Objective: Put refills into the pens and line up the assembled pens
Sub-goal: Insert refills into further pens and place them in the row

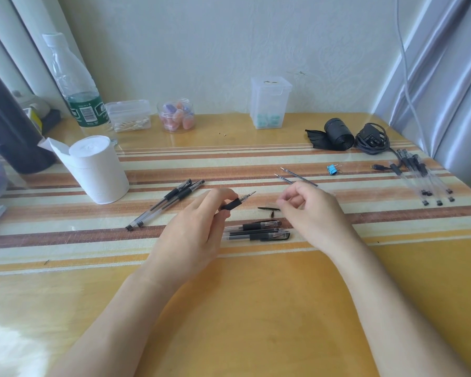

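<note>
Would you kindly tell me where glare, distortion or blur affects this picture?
Head view: white glare washes out the table at bottom left. Head view: wide-angle bending makes the water bottle and the right curtain lean outward. Head view: the left hand and its pen are sharp; the fingertips of the right hand look slightly soft.

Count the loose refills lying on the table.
2. Both lie side by side just beyond the right hand: the nearer refill, its end hidden behind the hand, and the farther refill. The hand may hide more.
</note>
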